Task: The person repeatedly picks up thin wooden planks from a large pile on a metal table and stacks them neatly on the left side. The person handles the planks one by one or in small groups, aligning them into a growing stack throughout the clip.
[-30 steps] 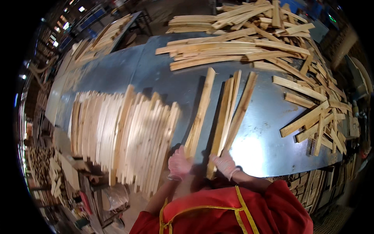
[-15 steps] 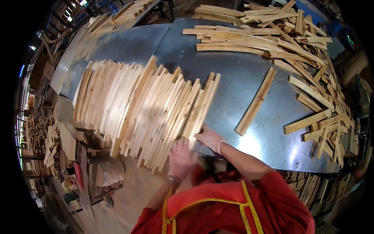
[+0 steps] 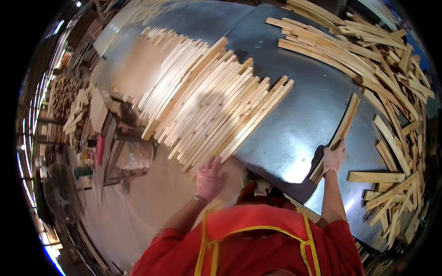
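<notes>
A row of pale wooden strips lies side by side on the metal-topped table, their ends uneven. My left hand, in a thin pinkish glove, is at the near ends of the rightmost strips. Its fingers are stretched out and grasp nothing. On the right, my gloved right hand is closed around the lower part of a single wooden strip. This strip lies at a slant, apart from the row, and its shadow falls on the metal beside it.
A loose heap of wooden strips covers the table's far right and right side. Left of the table are a wooden stand, a floor fan and stacked wood. A blurred round patch hides part of the row's left end.
My right hand has left the row and moved right onto the single strip. The last strips now lie against the row. My left hand has opened at their ends; the view has turned.
</notes>
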Motion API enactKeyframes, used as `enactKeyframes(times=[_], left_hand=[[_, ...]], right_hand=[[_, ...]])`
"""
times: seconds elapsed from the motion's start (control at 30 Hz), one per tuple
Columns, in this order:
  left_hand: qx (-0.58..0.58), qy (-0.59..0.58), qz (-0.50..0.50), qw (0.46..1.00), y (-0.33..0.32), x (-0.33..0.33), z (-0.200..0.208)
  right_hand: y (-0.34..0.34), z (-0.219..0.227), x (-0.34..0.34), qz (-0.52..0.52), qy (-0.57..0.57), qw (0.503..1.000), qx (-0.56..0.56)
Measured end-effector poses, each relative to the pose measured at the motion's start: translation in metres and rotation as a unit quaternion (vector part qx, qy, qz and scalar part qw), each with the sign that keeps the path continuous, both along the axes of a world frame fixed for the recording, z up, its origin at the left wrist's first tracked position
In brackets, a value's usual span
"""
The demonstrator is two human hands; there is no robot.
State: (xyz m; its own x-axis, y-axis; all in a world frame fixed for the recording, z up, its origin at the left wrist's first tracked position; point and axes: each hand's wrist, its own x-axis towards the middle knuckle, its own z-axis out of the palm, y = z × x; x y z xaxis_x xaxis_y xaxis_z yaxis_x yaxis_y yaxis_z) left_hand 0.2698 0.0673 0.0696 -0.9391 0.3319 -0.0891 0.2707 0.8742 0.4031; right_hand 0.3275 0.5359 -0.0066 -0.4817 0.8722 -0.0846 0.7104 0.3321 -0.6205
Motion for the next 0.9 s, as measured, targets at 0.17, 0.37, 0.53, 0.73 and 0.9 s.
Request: enactKeyframes(times=[0.17, 0.37, 0.53, 0.73, 0.9], left_hand=[[0.012, -0.083, 0.168, 0.982, -0.105, 0.057, -0.024], [0.361, -0.323, 0.398, 0.779, -0.106, 0.044, -0.07], [0.637, -0.474, 0.333, 0.509, -0.053, 0.031, -0.116], [0.659, -0.412, 0.412, 0.475, -0.122, 0.052, -0.127], [0.666, -0.404, 0.307, 0.547, -0.129, 0.047, -0.123]], right_hand=[[-0.101, -0.036, 0.009, 0.073, 0.202, 0.921, -0.326], [-0.208, -0.023, -0.077, 0.352, 0.071, 0.86, -0.363], [-0.207, -0.009, -0.1, 0.314, 0.037, 0.88, -0.354], [-0.206, 0.003, -0.097, 0.274, 0.061, 0.874, -0.396], [-0.215, 0.011, -0.1, 0.225, 0.109, 0.864, -0.437]])
